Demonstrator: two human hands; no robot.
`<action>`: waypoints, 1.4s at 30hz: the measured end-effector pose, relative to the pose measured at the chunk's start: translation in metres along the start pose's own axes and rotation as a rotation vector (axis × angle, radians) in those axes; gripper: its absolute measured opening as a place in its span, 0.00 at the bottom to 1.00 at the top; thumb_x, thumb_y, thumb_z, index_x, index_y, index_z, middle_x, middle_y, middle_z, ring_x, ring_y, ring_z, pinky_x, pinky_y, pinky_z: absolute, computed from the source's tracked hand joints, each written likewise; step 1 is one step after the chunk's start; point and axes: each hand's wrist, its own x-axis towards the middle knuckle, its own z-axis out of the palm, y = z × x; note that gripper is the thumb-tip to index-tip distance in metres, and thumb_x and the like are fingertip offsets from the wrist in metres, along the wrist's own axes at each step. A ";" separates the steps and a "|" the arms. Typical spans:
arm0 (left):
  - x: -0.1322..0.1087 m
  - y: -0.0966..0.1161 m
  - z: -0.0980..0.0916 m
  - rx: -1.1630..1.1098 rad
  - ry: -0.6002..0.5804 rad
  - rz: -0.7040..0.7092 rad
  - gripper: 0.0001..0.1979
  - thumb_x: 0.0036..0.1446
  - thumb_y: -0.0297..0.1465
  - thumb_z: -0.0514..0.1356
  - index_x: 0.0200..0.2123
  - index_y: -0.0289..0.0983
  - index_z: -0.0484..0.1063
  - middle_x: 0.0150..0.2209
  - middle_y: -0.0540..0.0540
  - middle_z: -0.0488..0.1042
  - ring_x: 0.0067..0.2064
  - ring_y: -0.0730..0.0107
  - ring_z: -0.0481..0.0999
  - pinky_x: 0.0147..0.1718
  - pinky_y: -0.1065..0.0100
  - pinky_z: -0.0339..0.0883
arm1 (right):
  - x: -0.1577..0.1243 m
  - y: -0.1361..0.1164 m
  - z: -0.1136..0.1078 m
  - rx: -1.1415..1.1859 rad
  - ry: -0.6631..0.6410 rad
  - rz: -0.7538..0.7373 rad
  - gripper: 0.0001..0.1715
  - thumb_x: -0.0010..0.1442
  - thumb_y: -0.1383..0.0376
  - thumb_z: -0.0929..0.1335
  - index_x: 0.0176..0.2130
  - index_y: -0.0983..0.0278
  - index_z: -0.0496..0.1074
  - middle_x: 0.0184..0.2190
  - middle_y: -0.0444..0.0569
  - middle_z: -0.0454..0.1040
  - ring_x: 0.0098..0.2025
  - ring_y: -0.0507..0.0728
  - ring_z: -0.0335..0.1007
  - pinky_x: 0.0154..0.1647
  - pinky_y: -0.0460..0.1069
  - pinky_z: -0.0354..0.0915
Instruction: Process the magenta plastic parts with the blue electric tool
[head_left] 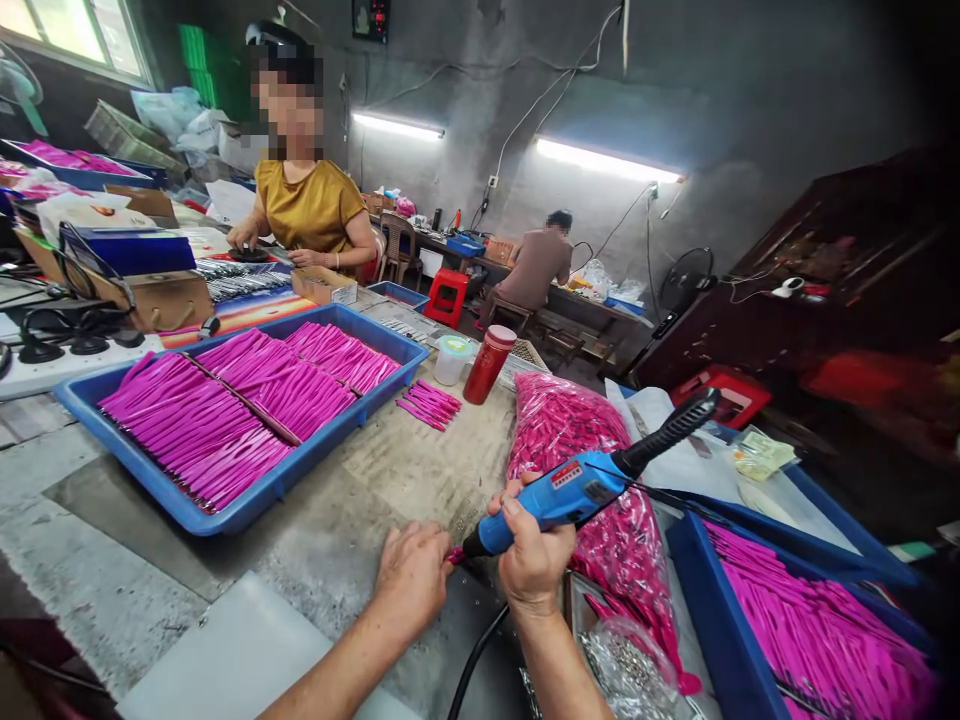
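My right hand (534,560) is wrapped round a blue electric screwdriver (581,490) with a black handle, its tip pointing down-left. My left hand (414,578) is closed beside that tip, pinching a small pink part (455,554) against the worn table. A clear bag of pink parts (592,470) lies just behind my right hand. A blue tray (255,500) filled with rows of magenta pieces sits to the left. A second blue tray (720,620) of magenta pieces stands at the lower right.
A small pile of magenta pieces (429,404), a red bottle (488,364) and a lidded white cup (453,359) stand past the tray. A person in a mustard top (309,210) works across the table; another person (534,268) sits with their back turned. A bag of small screws (628,672) lies near my right forearm.
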 end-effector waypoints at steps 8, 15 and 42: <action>0.000 0.000 -0.002 -0.007 -0.008 0.013 0.07 0.53 0.28 0.53 0.28 0.41 0.70 0.35 0.49 0.73 0.43 0.62 0.68 0.40 0.63 0.56 | -0.001 0.000 0.000 -0.003 -0.003 0.007 0.17 0.46 0.64 0.71 0.35 0.66 0.64 0.23 0.43 0.68 0.20 0.53 0.65 0.23 0.47 0.62; 0.000 -0.001 0.001 -0.011 0.015 0.012 0.07 0.53 0.29 0.53 0.28 0.41 0.70 0.35 0.50 0.73 0.43 0.63 0.68 0.40 0.63 0.55 | -0.001 -0.002 0.000 0.022 0.015 0.019 0.18 0.45 0.63 0.71 0.36 0.66 0.65 0.23 0.43 0.68 0.20 0.52 0.64 0.23 0.47 0.62; -0.003 0.002 0.000 0.010 0.029 0.037 0.10 0.56 0.28 0.50 0.31 0.41 0.71 0.35 0.48 0.74 0.42 0.61 0.69 0.38 0.64 0.55 | -0.007 0.010 0.011 -0.198 -0.141 -0.079 0.12 0.44 0.63 0.69 0.31 0.65 0.66 0.21 0.44 0.68 0.19 0.53 0.63 0.21 0.48 0.63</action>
